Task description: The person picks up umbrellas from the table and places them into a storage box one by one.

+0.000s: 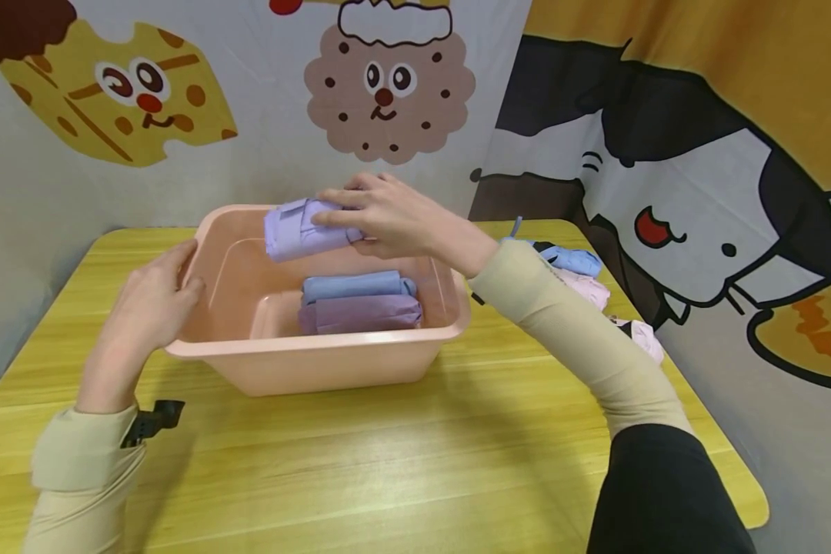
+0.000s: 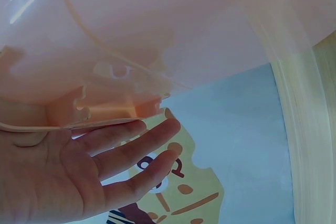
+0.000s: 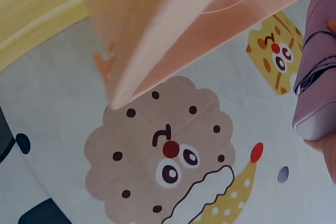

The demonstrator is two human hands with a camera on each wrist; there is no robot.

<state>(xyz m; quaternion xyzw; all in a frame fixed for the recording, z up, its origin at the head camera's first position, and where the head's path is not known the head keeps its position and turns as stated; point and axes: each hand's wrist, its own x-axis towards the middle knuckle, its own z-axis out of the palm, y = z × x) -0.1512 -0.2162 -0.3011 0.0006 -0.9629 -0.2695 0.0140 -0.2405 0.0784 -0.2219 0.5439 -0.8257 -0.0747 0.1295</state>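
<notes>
My right hand grips a rolled lilac folding umbrella above the far part of a peach plastic basin. In the right wrist view, the rounded end of this umbrella shows at the right edge, with fingertips behind it. Inside the basin, a blue rolled umbrella and a purple rolled umbrella lie side by side toward the right. My left hand holds the basin's left rim, thumb over the inside; the left wrist view shows its fingers extended outside beneath the rim.
The basin stands on a yellow wood-grain table. Beyond my right forearm, a blue bundle and pink bundles lie near the table's right edge, partly hidden by the sleeve. A cartoon-printed cloth hangs behind the table.
</notes>
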